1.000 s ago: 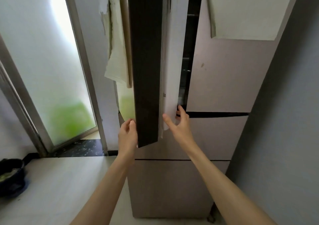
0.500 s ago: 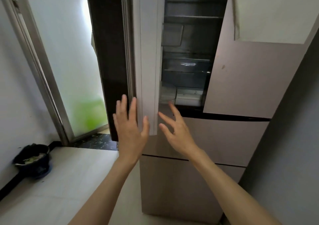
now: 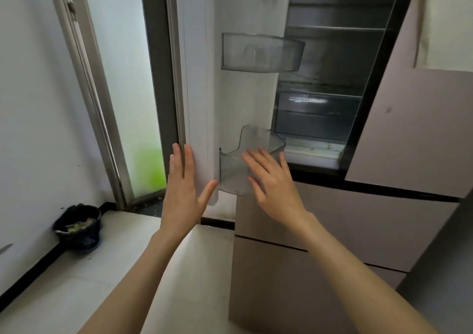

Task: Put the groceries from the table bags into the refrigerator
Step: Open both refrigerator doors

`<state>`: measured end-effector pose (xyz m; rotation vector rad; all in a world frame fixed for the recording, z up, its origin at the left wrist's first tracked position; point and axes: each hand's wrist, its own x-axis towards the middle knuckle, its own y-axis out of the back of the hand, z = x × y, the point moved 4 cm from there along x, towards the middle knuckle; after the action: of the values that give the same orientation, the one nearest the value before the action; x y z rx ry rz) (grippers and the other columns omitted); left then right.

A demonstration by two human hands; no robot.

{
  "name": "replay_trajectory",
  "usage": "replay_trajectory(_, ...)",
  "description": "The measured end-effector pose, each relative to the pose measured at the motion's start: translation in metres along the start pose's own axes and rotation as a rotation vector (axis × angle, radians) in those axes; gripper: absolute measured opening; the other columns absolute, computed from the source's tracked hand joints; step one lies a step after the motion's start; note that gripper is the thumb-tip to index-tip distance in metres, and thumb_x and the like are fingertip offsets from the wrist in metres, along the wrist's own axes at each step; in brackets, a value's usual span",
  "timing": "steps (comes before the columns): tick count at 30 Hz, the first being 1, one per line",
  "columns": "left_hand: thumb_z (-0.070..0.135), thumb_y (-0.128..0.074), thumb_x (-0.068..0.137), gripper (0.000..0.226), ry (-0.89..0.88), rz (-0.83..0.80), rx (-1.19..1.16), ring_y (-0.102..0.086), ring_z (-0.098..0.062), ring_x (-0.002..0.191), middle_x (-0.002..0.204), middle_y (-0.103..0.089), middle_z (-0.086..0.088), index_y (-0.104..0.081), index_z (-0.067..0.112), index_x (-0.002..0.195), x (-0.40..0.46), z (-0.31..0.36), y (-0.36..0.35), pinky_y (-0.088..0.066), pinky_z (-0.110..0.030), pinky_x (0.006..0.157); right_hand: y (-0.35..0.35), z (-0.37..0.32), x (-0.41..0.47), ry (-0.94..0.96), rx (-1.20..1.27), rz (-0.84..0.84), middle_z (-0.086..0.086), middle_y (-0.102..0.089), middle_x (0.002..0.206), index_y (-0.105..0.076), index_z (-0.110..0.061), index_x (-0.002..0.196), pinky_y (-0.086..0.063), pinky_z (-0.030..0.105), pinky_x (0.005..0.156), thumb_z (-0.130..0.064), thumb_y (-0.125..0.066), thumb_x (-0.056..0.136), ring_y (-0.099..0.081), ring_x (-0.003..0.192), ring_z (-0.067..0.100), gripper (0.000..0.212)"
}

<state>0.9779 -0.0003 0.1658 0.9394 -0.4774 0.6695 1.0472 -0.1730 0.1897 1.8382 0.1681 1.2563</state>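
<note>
Refrigerator [image 3: 320, 231] with left door [image 3: 202, 77] swung wide, left hand [image 3: 183, 193] flat against door edge, fingers straight, right hand [image 3: 273, 182] spread before lower door bin [image 3: 256, 154], 2 clear bins visible.

Your left hand [image 3: 183, 187] lies against the refrigerator door [image 3: 198, 77] edge; your right hand [image 3: 272, 180] is just right of it, before the lower door bin [image 3: 249, 162]. An upper bin [image 3: 261, 52] sits above. Shelves [image 3: 332, 29] lie behind, seemingly bare. A bucket [image 3: 78, 227] sits on the floor, far left.

Pale tiled floor [image 3: 76, 295], dark bin [image 3: 78, 227] by the wall.
</note>
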Motion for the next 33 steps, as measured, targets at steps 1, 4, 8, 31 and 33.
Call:
replay_trajectory(1,0.056,-0.040,0.086,0.085,-0.003,0.011,-0.022,0.008,-0.015,0.144,0.155,0.019,0.004,0.024,0.035,0.138,0.002,-0.006,0.002,-0.019,-0.044,0.116,-0.004,-0.005,0.005,0.026,-0.008,0.003,0.003,-0.046,0.143,-0.041,-0.016,0.139,-0.011,0.050,0.114,-0.024,-0.034,0.091,-0.036,0.136,0.022,0.049)
replay_trajectory(4,0.040,-0.044,0.092,0.078,0.024,0.017,-0.096,0.005,-0.004,0.142,0.157,0.007,0.001,0.013,0.027,0.144,0.011,-0.027,0.007,-0.004,-0.015,0.113,-0.015,-0.013,0.015,0.036,0.021,0.017,0.007,-0.047,0.142,-0.044,-0.013,0.137,-0.015,0.049,0.115,-0.019,-0.034,0.090,-0.038,0.135,0.022,0.048)
replay_trajectory(8,0.031,-0.043,0.096,0.070,0.067,-0.028,-0.191,-0.001,-0.003,0.143,0.157,0.000,0.006,0.002,0.024,0.148,0.028,-0.056,0.013,-0.003,-0.008,0.108,-0.032,-0.016,0.024,0.046,-0.060,-0.028,0.010,-0.040,0.146,-0.038,-0.022,0.140,-0.007,0.049,0.113,-0.025,-0.034,0.090,-0.032,0.138,0.023,0.051)
replay_trajectory(31,0.025,-0.043,0.093,0.060,-0.479,0.103,0.070,-0.007,-0.027,0.144,0.154,-0.016,-0.015,-0.016,0.014,0.146,0.053,0.094,-0.026,-0.016,-0.049,0.115,0.056,0.084,-0.008,-0.253,-0.332,0.050,0.010,-0.024,0.154,-0.025,-0.022,0.146,-0.008,0.050,0.114,-0.043,-0.032,0.091,-0.014,0.143,0.024,0.059)
replay_trajectory(33,0.025,-0.043,0.093,0.061,-0.511,0.015,0.010,-0.005,-0.023,0.144,0.155,-0.013,-0.009,-0.014,0.016,0.147,0.058,0.123,-0.053,-0.017,-0.047,0.116,0.076,0.113,-0.018,-0.313,-0.395,0.061,0.011,-0.024,0.154,-0.025,-0.022,0.146,-0.007,0.051,0.112,-0.042,-0.037,0.092,-0.016,0.143,0.028,0.059)
